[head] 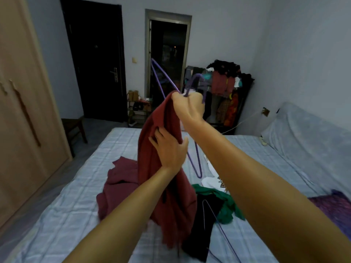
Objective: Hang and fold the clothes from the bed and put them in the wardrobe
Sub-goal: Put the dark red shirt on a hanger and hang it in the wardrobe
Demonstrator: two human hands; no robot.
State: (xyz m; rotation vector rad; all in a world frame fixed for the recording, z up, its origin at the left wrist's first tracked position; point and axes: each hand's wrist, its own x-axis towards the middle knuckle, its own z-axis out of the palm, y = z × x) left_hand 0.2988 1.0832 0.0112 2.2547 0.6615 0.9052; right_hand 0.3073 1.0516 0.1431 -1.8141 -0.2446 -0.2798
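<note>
One maroon garment (150, 164) hangs from right fingers (194, 96), left fingers (159, 134) gripping its middle.

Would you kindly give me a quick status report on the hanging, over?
Right hand grips purple hanger and maroon garment top. Left hand holds it lower. Hanger largely outside garment. Wardrobe doors closed.

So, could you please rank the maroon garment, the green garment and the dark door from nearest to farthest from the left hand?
1. maroon garment: held up, in the left hand.
2. green garment: on the bed, lower right.
3. dark door: far wall, left.
</note>
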